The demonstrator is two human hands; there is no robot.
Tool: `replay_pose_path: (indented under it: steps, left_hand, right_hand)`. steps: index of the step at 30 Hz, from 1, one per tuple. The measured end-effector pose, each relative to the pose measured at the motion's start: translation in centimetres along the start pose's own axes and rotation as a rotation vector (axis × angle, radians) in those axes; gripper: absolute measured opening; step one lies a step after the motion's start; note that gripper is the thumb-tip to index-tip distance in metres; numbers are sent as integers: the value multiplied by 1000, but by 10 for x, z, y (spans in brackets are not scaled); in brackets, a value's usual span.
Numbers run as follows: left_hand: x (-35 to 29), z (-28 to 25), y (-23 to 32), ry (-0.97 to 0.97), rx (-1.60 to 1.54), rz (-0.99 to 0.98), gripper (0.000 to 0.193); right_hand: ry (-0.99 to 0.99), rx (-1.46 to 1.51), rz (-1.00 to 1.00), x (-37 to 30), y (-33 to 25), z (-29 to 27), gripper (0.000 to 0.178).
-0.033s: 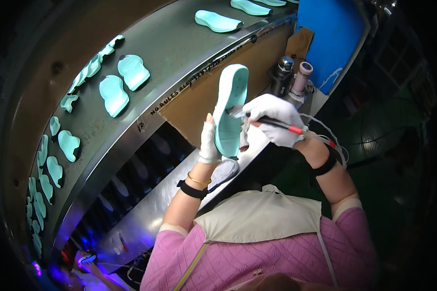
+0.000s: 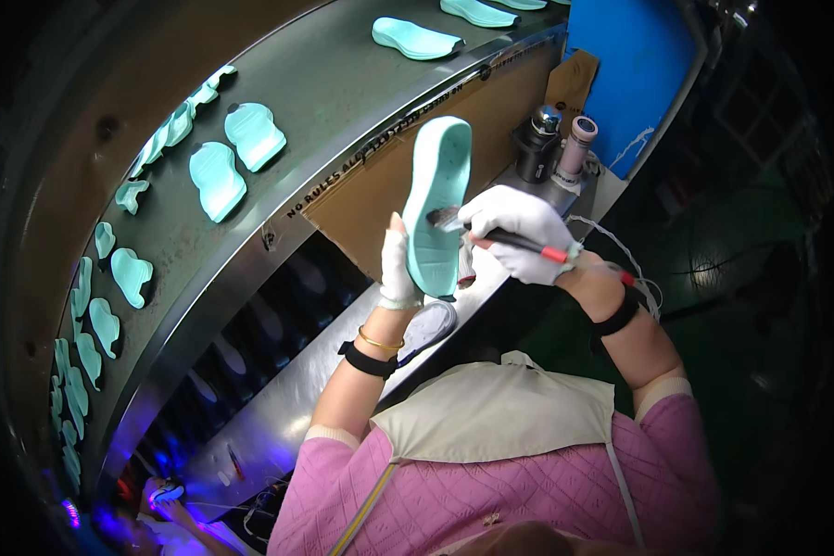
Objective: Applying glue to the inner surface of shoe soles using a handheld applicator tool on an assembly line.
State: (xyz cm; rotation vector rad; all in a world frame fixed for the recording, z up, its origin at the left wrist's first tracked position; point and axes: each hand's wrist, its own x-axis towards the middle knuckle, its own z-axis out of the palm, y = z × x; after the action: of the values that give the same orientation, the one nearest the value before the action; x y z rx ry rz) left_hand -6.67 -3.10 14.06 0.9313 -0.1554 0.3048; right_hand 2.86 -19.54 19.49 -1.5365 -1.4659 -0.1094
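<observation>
**Sole: Handling and Orientation**

1. Hold. We see the left hand (image 2: 397, 273) grasping the sole (image 2: 435, 247) by its outer wall, toward the lower end. The right hand (image 2: 519, 225) is closed around the brush (image 2: 449, 220), with the bristles at the sole's inner face, around mid-length. The sole is held up between the two hands, in front of the body.

2. Handling. We judge the sole to be light and foam-like: stiff enough to keep its shape in one hand, yet likely to flex under bending. Breakage seems unlikely; a hard squeeze may dent it, and the smooth wall may slide under a glove. We would grip from outside, across the side walls, leaving the inner face free.

3. Orientation. We read the long axis as running up the view, its top leaning slightly right. The inner face turns toward the right hand. We take the cupped upper end for the heel and the dark-tipped lower end for the toe.

4. Surroundings. We note the shoe (image 2: 433, 324) near the left wrist, by the steel tabletop (image 2: 283, 412). Farther off, on the right, stand two bottles (image 2: 536, 153); at the far left, the belt (image 2: 320, 88) carries matching soles (image 2: 218, 183).
</observation>
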Motion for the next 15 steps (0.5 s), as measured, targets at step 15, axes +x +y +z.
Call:
replay_pose_path:
  steps: [15]
  left_hand:
    - [126, -17, 69, 382, -657, -68, 66]
  right_hand:
    - [308, 34, 207, -21, -27, -22, 16]
